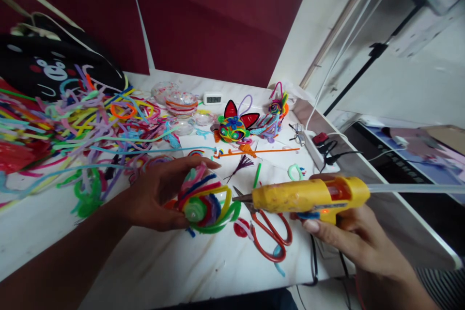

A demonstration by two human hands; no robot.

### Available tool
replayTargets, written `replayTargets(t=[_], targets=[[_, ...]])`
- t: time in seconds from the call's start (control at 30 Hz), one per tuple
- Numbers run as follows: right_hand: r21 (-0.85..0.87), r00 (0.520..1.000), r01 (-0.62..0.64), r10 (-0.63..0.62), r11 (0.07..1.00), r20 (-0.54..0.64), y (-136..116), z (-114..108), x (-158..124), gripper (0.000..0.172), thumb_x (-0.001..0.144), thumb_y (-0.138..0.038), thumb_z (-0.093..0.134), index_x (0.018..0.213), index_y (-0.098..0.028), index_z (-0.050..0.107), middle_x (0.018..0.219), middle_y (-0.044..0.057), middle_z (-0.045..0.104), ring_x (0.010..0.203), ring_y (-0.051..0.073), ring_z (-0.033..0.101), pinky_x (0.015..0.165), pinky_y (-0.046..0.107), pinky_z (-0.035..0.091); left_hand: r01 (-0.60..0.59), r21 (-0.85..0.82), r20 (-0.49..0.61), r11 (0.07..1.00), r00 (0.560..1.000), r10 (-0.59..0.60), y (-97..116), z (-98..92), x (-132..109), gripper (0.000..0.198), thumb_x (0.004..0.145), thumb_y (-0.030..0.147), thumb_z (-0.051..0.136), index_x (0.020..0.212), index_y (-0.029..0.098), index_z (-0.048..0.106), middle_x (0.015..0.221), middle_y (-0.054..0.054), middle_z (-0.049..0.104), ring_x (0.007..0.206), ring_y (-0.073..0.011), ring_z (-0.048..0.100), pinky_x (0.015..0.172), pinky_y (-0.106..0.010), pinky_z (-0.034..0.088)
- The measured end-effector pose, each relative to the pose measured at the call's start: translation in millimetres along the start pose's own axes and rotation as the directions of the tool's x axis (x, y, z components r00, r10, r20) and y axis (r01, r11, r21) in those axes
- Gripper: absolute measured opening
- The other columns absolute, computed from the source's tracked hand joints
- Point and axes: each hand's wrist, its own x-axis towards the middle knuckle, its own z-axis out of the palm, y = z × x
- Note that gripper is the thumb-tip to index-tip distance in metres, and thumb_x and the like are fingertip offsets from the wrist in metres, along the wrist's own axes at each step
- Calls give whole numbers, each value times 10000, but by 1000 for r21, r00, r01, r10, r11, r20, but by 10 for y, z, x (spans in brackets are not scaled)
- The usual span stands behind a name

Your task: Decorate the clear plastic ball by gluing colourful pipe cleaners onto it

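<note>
My left hand (pixel 156 198) is closed round a colourful pipe-cleaner craft piece (pixel 207 203), with pink, blue, yellow and green strands curving about a green centre. In my right hand (pixel 352 237) is a yellow hot glue gun (pixel 305 196), a clear glue stick out of its back and a small orange light glowing on its side. The metal nozzle points left, at the craft's yellow and green loops; whether it touches them I cannot tell. Beneath the nozzle, orange-handled scissors (pixel 271 237) lie on the table. A red coil (pixel 241 227) sits beside them.
A heap of pipe cleaners (pixel 109 121) covers the table's left side, before a black bag (pixel 54 68). Clear bowls (pixel 181 102), a small digital clock (pixel 212 99) and finished-looking pipe-cleaner figures (pixel 232 128) stand at the back. A power strip (pixel 319 150) with cords lies at the right.
</note>
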Motion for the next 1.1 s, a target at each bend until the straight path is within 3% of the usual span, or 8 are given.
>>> replayTargets(t=[0.4, 0.67, 0.8, 0.93, 1.1], targets=[[-81, 999, 3, -6, 997, -34, 3, -3, -9, 429, 900, -284, 691, 1273, -370, 498, 924, 10, 623, 689, 143, 636, 593, 187, 582, -15, 13, 9, 1000, 1000, 15, 7, -6, 1, 723, 697, 216, 851, 1369, 253, 586, 1040, -47, 679, 892, -173, 676, 777, -218, 534], [-80, 998, 34, -39, 996, -59, -30, 19, 23, 322, 884, -266, 709, 1170, -344, 584, 920, 9, 637, 719, 135, 665, 615, 153, 590, -55, 47, 61, 997, 997, 52, -17, -24, -9, 774, 702, 106, 809, 1412, 242, 532, 1029, -43, 677, 874, -165, 678, 768, -211, 537], [-50, 997, 26, -30, 998, -68, -26, 19, 22, 391, 884, -261, 716, 1234, -357, 570, 953, -4, 682, 771, 131, 696, 688, 140, 600, -49, 27, 72, 998, 996, 47, -9, -18, -3, 774, 705, 102, 803, 1412, 256, 527, 1038, -41, 672, 879, -165, 679, 768, -210, 542], [-131, 994, 50, -62, 990, -90, -1, 4, 2, 257, 888, -311, 717, 1137, -313, 653, 994, 14, 697, 837, 144, 707, 752, 147, 598, -44, 17, 67, 999, 997, 43, 1, -18, 0, 784, 689, 89, 813, 1402, 265, 537, 1046, -46, 683, 876, -170, 687, 775, -218, 551], [-175, 993, 23, -43, 984, -110, 16, -8, -51, 223, 903, -383, 691, 1095, -275, 653, 971, 35, 688, 771, 146, 684, 668, 148, 591, -61, 38, 43, 997, 997, 59, 5, -22, -13, 772, 687, 51, 793, 1394, 229, 538, 1059, -62, 686, 872, -170, 694, 768, -216, 549]])
